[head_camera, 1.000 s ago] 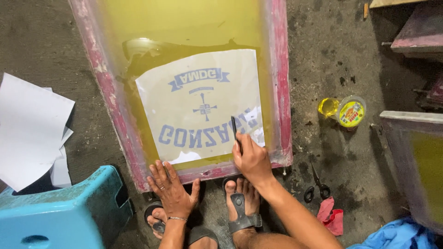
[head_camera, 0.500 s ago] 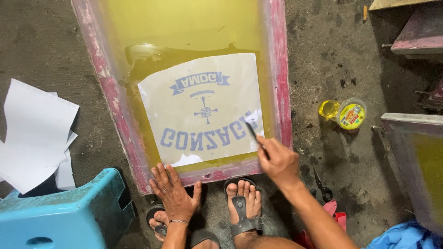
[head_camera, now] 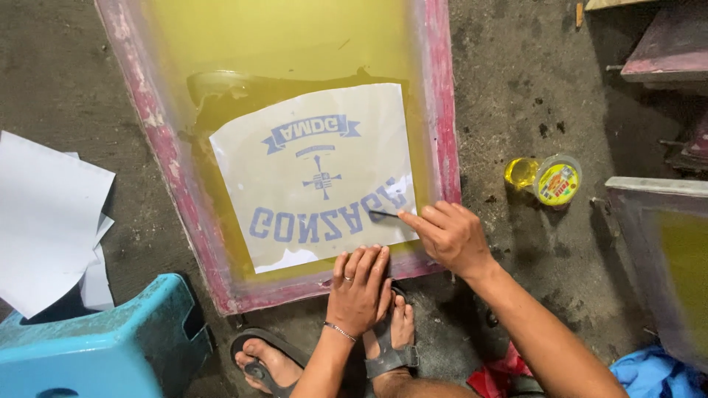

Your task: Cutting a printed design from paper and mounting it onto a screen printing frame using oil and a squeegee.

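Right hand (head_camera: 451,237) pinches a thin stick (head_camera: 383,214) over the stencil sheet (head_camera: 317,177); left hand (head_camera: 359,287) lies flat, open, on the frame (head_camera: 442,133).

A printing screen frame (head_camera: 441,133) fills the upper centre of the frame, lying on the floor (head_camera: 516,66), with a printed sheet (head_camera: 317,177) on its mesh. Loose paper sheets (head_camera: 44,221) lie at far left, above a plastic stool (head_camera: 96,346) at lower left. A small lidded tub (head_camera: 557,179) sits right of the frame; another frame (head_camera: 664,250) lies at the right edge.
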